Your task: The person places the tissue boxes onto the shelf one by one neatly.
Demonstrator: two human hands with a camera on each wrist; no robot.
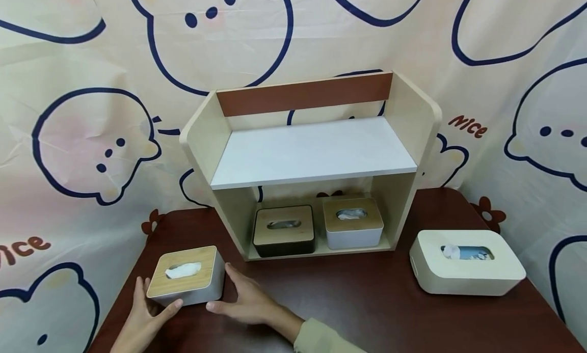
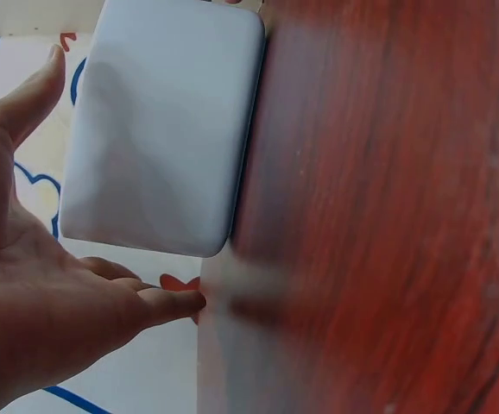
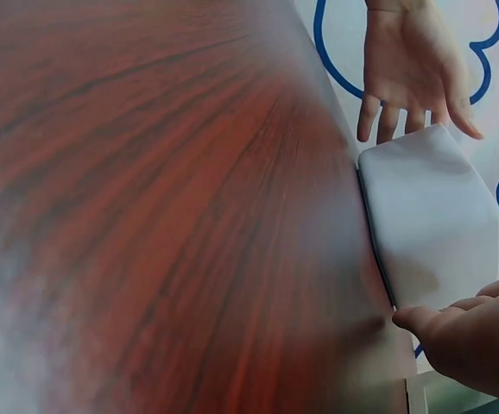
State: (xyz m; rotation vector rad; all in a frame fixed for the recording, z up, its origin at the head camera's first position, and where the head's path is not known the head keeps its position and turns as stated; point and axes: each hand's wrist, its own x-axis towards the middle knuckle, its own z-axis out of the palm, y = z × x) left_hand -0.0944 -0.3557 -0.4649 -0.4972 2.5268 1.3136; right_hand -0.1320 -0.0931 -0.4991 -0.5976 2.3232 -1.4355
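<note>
Head view alone shows the tissue box's (image 1: 185,275) bamboo lid; wrists, grey sides.

A dark reddish wood-grain surface (image 1: 367,302) is seen across the lower half of the head view, and it is enclosed at 9, 12 and 3 o'clock by a cream fabric backdrop (image 1: 69,113) printed with navy-outlined cartoon faces, small red flowers and the word "nice". At 12 o'clock on the surface a pale wooden shelf unit (image 1: 415,113) is set against the backdrop, built with rounded side panels, a white upper board (image 1: 316,149) and a brown strip (image 1: 304,94) across its back. The scene is lit evenly and softly, and a faint sheen is shown on the surface.
</note>
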